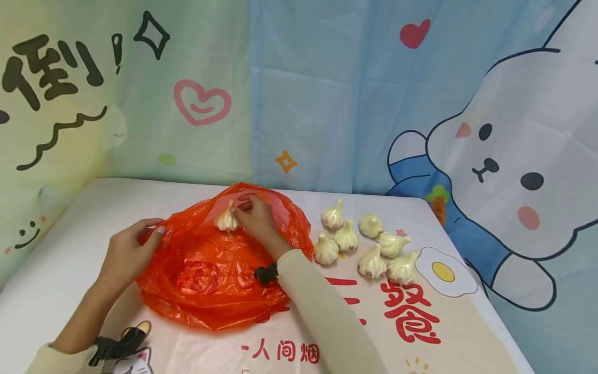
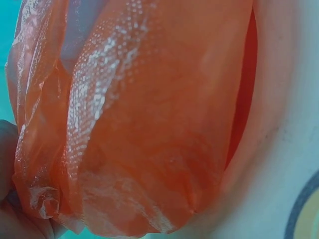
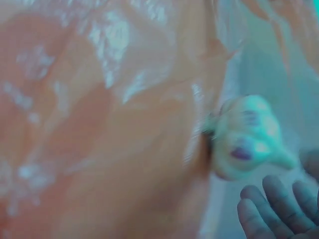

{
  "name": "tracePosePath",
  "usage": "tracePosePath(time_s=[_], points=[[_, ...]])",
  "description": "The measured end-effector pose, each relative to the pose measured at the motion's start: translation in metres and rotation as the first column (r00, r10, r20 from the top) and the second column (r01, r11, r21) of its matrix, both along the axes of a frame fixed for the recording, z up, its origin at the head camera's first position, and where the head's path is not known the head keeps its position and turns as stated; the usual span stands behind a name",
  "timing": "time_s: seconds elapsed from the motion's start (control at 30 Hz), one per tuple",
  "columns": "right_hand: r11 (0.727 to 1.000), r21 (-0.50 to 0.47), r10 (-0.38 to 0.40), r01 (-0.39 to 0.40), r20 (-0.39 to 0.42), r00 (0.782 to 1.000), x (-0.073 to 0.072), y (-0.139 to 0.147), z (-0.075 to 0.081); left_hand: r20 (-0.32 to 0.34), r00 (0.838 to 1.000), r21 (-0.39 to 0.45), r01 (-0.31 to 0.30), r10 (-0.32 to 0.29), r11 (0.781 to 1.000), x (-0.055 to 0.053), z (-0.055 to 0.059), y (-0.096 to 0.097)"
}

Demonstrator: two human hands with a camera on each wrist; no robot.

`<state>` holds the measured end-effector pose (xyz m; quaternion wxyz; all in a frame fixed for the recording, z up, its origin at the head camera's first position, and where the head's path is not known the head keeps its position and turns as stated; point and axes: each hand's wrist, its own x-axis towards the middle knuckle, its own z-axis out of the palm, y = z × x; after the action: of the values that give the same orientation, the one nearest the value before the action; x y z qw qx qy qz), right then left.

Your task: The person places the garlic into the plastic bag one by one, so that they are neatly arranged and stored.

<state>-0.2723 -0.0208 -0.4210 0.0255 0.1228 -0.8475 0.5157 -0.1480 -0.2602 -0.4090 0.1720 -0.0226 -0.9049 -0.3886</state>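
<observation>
A crinkled red plastic bag point(image 1: 205, 306) lies spread on the table with its mouth facing up. At its left rim my left hand point(image 1: 128, 252) pinches the plastic between thumb and fingers; in the left wrist view part of that hand point(image 2: 12, 194) shows beside the orange-red sheet. One garlic bulb point(image 1: 226, 221) sits at the bag's far side, its stem up. My right hand point(image 1: 257, 215) reaches over the bag to that bulb. In the right wrist view its fingers point(image 3: 284, 206) are spread, just off the stem of the garlic bulb point(image 3: 246, 137).
Several pale garlic bulbs point(image 1: 347, 236) stand grouped right of the bag on a printed mat point(image 1: 467, 332). The white table point(image 1: 56, 270) ends at a cartoon-printed curtain point(image 1: 303, 93). Dark camera straps circle both wrists.
</observation>
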Motion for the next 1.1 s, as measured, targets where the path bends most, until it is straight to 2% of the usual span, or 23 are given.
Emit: tracePosePath(time_s=[0.23, 0.5, 0.63, 0.87, 1.1], points=[[0.999, -0.008, 0.053, -0.054, -0.097, 0.994, 0.014, 0.008, 0.017, -0.012, 1.0, -0.009, 0.002, -0.002, 1.0, 0.0, 0.001, 0.0], [0.989, -0.021, 0.142, -0.144, -0.058, 0.988, 0.037, 0.026, 0.027, -0.005, 1.0, -0.004, -0.008, 0.008, 1.0, 0.0, 0.003, -0.002], [0.984, -0.052, 0.169, -0.173, -0.07, 0.983, 0.048, 0.035, 0.031, -0.014, 1.0, 0.003, -0.004, 0.004, 1.0, 0.0, 0.002, -0.002], [0.967, -0.11, 0.217, -0.229, -0.108, 0.97, 0.06, 0.051, 0.041, 0.004, 1.0, 0.004, -0.01, 0.01, 1.0, 0.001, 0.001, -0.002], [0.968, -0.092, 0.222, -0.233, -0.112, 0.969, 0.067, 0.068, 0.047, 0.005, 1.0, -0.005, -0.009, 0.009, 1.0, 0.0, 0.001, -0.002]])
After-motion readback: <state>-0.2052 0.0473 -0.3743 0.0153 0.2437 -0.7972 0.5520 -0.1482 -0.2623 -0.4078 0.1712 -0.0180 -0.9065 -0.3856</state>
